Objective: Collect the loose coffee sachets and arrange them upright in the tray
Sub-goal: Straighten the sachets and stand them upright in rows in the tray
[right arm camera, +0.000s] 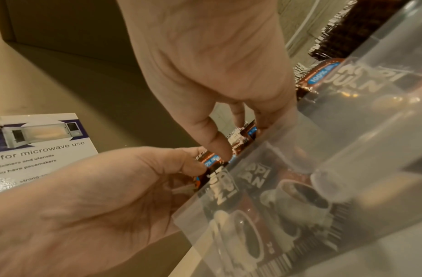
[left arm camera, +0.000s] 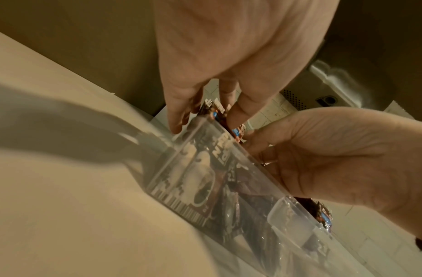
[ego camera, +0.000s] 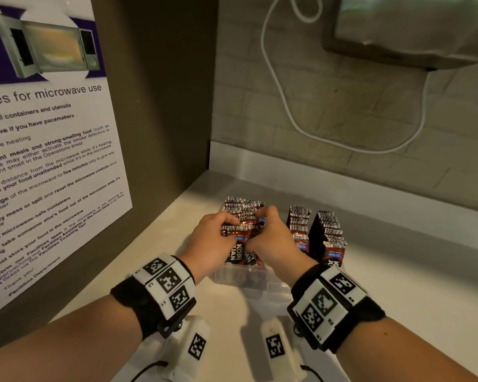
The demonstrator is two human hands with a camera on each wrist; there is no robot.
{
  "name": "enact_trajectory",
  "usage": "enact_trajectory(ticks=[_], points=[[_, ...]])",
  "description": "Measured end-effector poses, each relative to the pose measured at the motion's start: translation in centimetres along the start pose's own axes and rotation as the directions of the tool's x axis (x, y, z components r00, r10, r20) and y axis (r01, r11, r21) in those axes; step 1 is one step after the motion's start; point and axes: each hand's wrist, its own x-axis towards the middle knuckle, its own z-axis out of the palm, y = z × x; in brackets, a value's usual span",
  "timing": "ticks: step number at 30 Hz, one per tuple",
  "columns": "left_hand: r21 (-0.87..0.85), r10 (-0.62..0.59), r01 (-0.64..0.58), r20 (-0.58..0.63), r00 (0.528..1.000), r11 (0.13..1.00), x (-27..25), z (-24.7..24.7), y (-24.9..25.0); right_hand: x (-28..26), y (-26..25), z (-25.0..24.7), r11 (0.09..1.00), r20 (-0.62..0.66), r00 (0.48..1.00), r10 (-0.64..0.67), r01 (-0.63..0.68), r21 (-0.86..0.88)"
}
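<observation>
Dark brown coffee sachets stand upright in three rows in a clear plastic tray [ego camera: 262,283] on the pale counter. Both hands are at the front of the left row [ego camera: 243,212]. My left hand [ego camera: 229,224] pinches a bunch of sachets from the left side. My right hand [ego camera: 262,219] grips the same bunch from the right. In the left wrist view my left hand [left arm camera: 205,121] reaches down onto the sachet tops above the tray wall [left arm camera: 252,163]. In the right wrist view my right hand [right arm camera: 243,140] has its fingertips on the sachets [right arm camera: 250,129]. The middle row [ego camera: 298,221] and right row [ego camera: 329,235] stand untouched.
A microwave-use notice [ego camera: 39,161] hangs on the brown side wall close to the left. A white cable [ego camera: 287,111] loops over the tiled back wall under a metal appliance [ego camera: 411,31]. Bare counter [ego camera: 411,285] lies to the right of the tray.
</observation>
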Motion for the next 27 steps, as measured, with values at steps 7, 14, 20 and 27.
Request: enact_trajectory(ticks=[7,14,20,27], points=[[-0.004,0.012,-0.012,0.02,1.0,1.0,0.19,-0.21,-0.17,0.43,0.56,0.58,0.999,0.0,1.0,-0.011,0.011,0.04],[0.007,0.006,-0.006,0.013,1.0,1.0,0.31,-0.02,-0.26,0.77,0.91,0.88,1.0,-0.069,0.998,-0.004,0.006,0.029],[0.059,0.012,-0.011,-0.009,1.0,0.998,0.4,-0.03,-0.4,0.65,0.38,0.31,0.996,-0.14,0.99,0.001,-0.013,-0.087],[0.139,0.018,-0.014,-0.024,1.0,0.99,0.09,0.08,0.26,0.25,0.36,0.79,0.968,-0.179,0.984,-0.012,-0.034,-0.247]])
